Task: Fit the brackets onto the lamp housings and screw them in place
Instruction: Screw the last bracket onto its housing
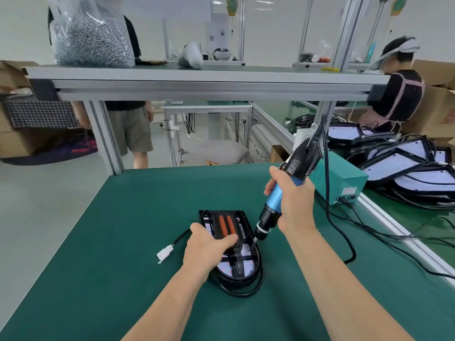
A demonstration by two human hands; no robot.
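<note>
Lower centre: the lamp housing (248,268) is pinned to the mat (118,242), clasped by the left hand (206,246). It is judged light, rigid and slippery; the rim is preferred for holding. The screwdriver (273,203) is gripped by the right hand (294,205), bit at the housing's right edge. Far right, spare housings (406,166) are stacked.

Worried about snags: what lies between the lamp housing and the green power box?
In the head view: the right hand gripping the electric screwdriver, and a black cord hanging down to the green mat.

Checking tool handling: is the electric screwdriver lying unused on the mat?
No, the right hand grips the electric screwdriver, its bit down at the lamp housing.
</note>
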